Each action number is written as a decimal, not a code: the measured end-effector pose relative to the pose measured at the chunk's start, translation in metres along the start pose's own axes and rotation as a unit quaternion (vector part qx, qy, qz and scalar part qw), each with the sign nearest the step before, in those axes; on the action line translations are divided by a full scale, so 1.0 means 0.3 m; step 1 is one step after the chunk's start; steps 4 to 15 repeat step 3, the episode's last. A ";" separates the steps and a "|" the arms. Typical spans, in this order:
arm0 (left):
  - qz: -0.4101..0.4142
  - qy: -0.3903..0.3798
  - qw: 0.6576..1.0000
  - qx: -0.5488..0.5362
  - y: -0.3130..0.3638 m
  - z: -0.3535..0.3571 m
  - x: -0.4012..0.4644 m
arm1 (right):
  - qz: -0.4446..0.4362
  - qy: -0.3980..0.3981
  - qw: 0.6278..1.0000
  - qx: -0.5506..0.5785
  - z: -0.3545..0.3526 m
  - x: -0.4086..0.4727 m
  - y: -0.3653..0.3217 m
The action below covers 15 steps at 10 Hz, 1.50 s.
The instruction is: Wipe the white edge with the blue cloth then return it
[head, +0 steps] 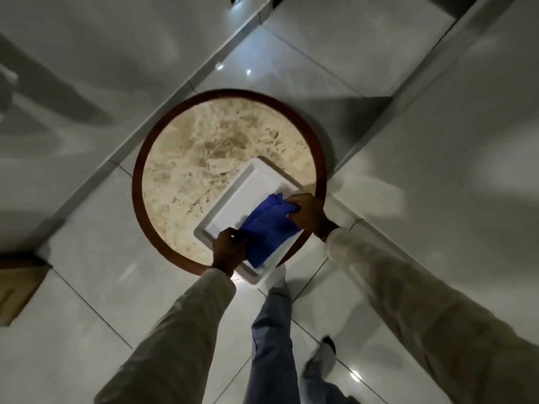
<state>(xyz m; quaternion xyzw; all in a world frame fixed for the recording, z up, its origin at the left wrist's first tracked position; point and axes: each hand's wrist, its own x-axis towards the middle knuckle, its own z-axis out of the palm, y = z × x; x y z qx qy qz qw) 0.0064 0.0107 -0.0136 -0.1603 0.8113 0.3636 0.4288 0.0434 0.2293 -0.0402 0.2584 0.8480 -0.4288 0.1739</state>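
At nine o'clock we see pale glossy floor tiles (87, 287) and, at the frame's left edge, a tan box-like object (17, 287) we cannot identify. Toward the centre stands a round table (140, 182) with a dark wooden rim and a mottled beige stone top. On its five o'clock side lies a white tray (248, 182), turned diagonally, its near corner overhanging the table rim. Our left hand (229, 249) sits at the tray's seven o'clock edge, fingers curled on the near end of the blue cloth (268, 228). The cloth lies bunched across the near half of the tray, draping over its lower edge. Our right hand (310, 214), at the cloth's two o'clock, is clenched on the far end of the cloth. Both arms wear beige sleeves (408, 301). Below, at six o'clock, blue trouser legs (271, 345) show.
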 end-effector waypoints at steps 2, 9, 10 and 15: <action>-0.025 0.032 0.998 0.054 -0.005 -0.013 0.049 | 0.072 0.023 0.996 0.042 0.022 0.049 -0.001; 0.036 0.119 0.986 0.109 0.075 0.020 0.001 | 0.075 0.165 0.977 0.108 -0.087 -0.007 -0.013; 0.036 0.119 0.986 0.109 0.075 0.020 0.001 | 0.075 0.165 0.977 0.108 -0.087 -0.007 -0.013; 0.036 0.119 0.986 0.109 0.075 0.020 0.001 | 0.075 0.165 0.977 0.108 -0.087 -0.007 -0.013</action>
